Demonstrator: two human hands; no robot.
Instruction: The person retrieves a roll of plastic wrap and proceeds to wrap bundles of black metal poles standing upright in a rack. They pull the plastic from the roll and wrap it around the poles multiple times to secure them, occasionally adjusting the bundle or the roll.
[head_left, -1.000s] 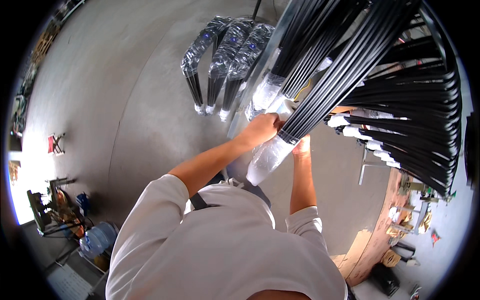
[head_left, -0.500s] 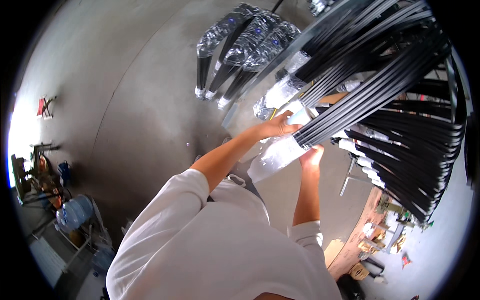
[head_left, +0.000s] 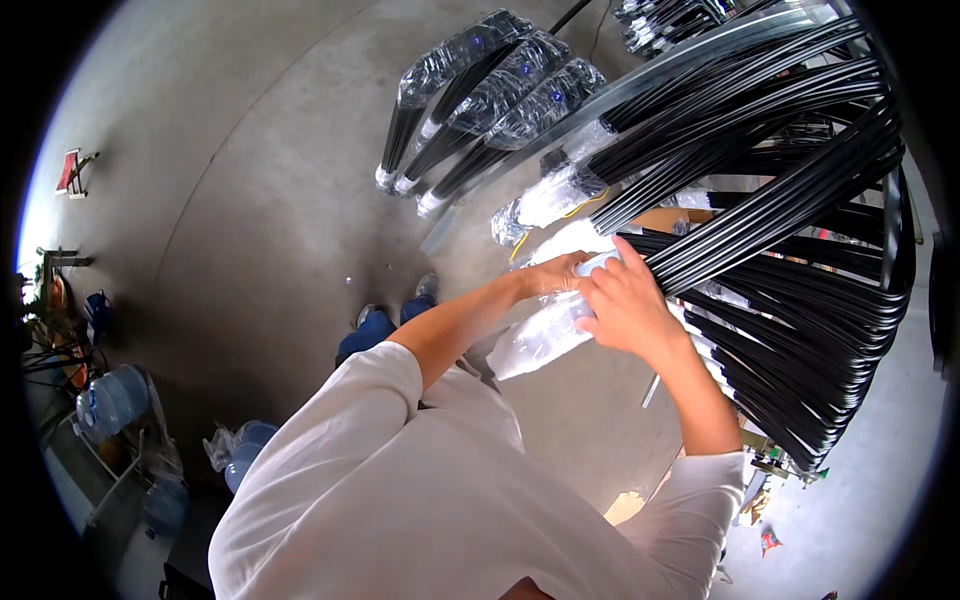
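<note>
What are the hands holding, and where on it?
Both left hand and right hand grip the clear plastic wrap at the near end of a bundle of black strips.

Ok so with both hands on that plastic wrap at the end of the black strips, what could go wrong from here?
1. The clear plastic wrap looks loose and crumpled between the left hand and right hand; it could tear or slip off the ends.
2. The long black strips fan out and sag off the rack; pulling one bundle might shift or tangle its neighbours.
3. The wrapped bundles lie on the concrete floor near the feet, a possible trip hazard.
</note>
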